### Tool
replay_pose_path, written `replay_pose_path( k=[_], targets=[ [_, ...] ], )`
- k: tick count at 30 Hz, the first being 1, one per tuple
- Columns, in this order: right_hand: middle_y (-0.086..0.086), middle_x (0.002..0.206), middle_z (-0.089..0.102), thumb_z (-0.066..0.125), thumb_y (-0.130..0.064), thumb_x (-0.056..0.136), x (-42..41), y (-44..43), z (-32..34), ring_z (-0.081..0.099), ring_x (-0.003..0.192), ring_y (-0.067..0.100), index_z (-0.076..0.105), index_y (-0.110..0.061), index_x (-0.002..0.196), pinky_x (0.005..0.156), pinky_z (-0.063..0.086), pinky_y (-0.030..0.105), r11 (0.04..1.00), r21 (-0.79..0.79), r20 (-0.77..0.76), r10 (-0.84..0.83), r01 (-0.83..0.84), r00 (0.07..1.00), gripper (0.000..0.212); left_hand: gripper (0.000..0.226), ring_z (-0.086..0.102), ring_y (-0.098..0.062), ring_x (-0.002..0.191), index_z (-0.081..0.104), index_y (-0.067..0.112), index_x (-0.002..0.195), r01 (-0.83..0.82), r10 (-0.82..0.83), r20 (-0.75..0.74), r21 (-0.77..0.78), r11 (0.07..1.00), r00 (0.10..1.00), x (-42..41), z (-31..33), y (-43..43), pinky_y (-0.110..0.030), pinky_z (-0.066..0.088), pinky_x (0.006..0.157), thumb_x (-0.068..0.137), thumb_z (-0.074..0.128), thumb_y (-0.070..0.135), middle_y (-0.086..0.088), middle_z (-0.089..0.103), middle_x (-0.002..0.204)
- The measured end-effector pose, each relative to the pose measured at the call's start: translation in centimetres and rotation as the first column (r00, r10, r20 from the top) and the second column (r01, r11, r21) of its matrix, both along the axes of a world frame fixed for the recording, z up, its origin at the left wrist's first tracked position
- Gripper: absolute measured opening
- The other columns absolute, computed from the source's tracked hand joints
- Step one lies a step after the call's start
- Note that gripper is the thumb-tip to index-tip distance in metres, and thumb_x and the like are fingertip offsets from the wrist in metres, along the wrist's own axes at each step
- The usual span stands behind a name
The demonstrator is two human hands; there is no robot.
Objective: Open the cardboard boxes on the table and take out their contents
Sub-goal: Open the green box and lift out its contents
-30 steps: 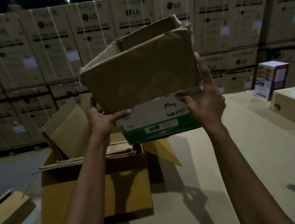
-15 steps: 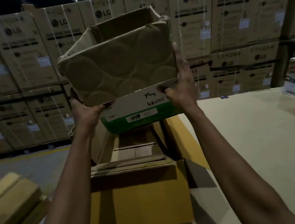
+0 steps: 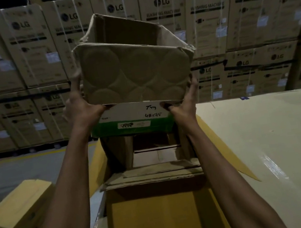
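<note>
2 hands — left hand, right hand — clasp the crumpled, circle-dented carton by its lower corners, fingers curled around it, above the open yellow box on the smooth table.

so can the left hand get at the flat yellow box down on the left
Probably not yet. The left hand grips the raised box together with the right hand. Nothing seems to block the way to the flat yellow box; the hand just isn't free.

LG on stacked cartons; 48x45 handwritten on held box.
</note>
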State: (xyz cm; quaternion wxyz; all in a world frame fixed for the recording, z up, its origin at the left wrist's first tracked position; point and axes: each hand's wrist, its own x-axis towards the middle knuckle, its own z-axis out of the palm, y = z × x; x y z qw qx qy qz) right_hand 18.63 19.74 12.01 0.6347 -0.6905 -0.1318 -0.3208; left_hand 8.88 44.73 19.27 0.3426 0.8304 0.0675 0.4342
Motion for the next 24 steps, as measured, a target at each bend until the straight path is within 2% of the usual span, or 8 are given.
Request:
replay_pose_path(
  k=[2,5,9,13,16,20,22,24],
  targets=[
    [-0.001,0.162,0.031,0.09,-0.003,0.072,-0.1,-0.3,-1.5,0.044,0.142,0.022,0.013,-0.052,0.152,0.101,0.057,0.052,0.998,0.055,-0.044,0.02,-0.018,0.999,0.121,0.101,0.064,-0.033,0.118,0.035,0.044,0.148,0.025,-0.024,-0.044,0.033,0.999,0.999,0.3,-0.4,-0.4,-0.05,0.054,0.093,0.065,0.093,0.044,-0.001,0.066,0.134],
    [-0.011,0.16,0.033,0.089,-0.003,0.071,-0.1,-2.1,-3.4,0.05,0.137,0.021,0.02,-0.064,0.146,0.094,0.059,0.057,0.995,0.096,-0.095,-0.012,0.021,0.995,0.119,0.103,0.061,-0.028,0.118,0.035,0.044,0.149,0.105,-0.108,-0.117,-0.029,0.994,0.987,1.3,-2.2,-2.3,-0.041,0.05,0.095,0.065,0.094,0.042,0.001,0.063,0.135],
    [-0.01,0.153,0.038,0.088,-0.009,0.07,0.2,-6.2,-4.8,0.054,0.132,0.028,0.022,-0.064,0.149,0.093,0.058,0.06,0.995,-0.002,-0.124,-0.1,0.101,0.987,0.116,0.107,0.06,-0.029,0.119,0.033,0.041,0.149,0.179,-0.202,-0.183,-0.134,0.975,0.962,3.4,-6.3,-5.1,-0.043,0.052,0.095,0.062,0.094,0.043,0.0,0.062,0.135],
    [-0.007,0.148,0.043,0.088,-0.012,0.073,0.6,-8.5,-6.0,0.056,0.129,0.026,0.027,-0.055,0.148,0.091,0.06,0.054,0.989,-0.069,-0.113,-0.141,0.134,0.984,0.106,0.111,0.059,-0.032,0.123,0.03,0.04,0.15,0.169,-0.213,-0.204,-0.213,0.962,0.956,5.3,-9.7,-6.6,-0.046,0.049,0.097,0.059,0.094,0.05,-0.004,0.062,0.135],
    [-0.007,0.145,0.045,0.084,-0.006,0.08,1.0,-7.6,-6.8,0.058,0.125,0.022,0.03,-0.046,0.146,0.091,0.061,0.033,0.988,-0.09,-0.108,-0.133,0.123,0.985,0.094,0.109,0.056,-0.032,0.126,0.028,0.034,0.155,0.133,-0.199,-0.241,-0.265,0.955,0.95,6.4,-11.4,-6.0,-0.046,0.046,0.102,0.067,0.093,0.036,-0.008,0.061,0.136],
    [-0.001,0.152,0.041,0.087,-0.015,0.076,2.0,-6.2,-9.0,0.055,0.131,0.024,0.022,-0.046,0.149,0.095,0.059,0.053,0.995,-0.094,-0.173,-0.026,0.01,0.985,0.102,0.087,0.056,-0.03,0.128,0.045,0.017,0.145,0.131,-0.243,-0.267,-0.375,0.917,0.933,6.5,-14.0,-5.0,-0.03,0.045,0.099,0.072,0.092,0.021,-0.006,0.061,0.131],
    [0.003,0.154,0.041,0.09,-0.015,0.074,2.2,-5.6,-10.2,0.051,0.132,0.022,0.017,-0.045,0.147,0.104,0.053,0.055,0.987,-0.156,-0.295,-0.022,-0.025,0.955,0.107,0.1,0.054,-0.028,0.13,0.04,0.019,0.148,0.173,-0.283,-0.245,-0.388,0.905,0.927,7.0,-15.3,-4.3,-0.039,0.046,0.108,0.067,0.097,0.022,-0.003,0.058,0.135],
    [0.005,0.155,0.035,0.088,-0.002,0.075,2.4,-5.4,-11.6,0.041,0.134,0.017,0.014,-0.042,0.143,0.114,0.044,0.049,0.983,-0.144,-0.399,0.044,-0.11,0.916,0.109,0.119,0.049,-0.027,0.135,0.028,0.028,0.156,0.172,-0.284,-0.278,-0.365,0.915,0.917,7.6,-16.2,-3.6,-0.048,0.045,0.111,0.061,0.099,0.022,-0.005,0.053,0.145]
  ],
)
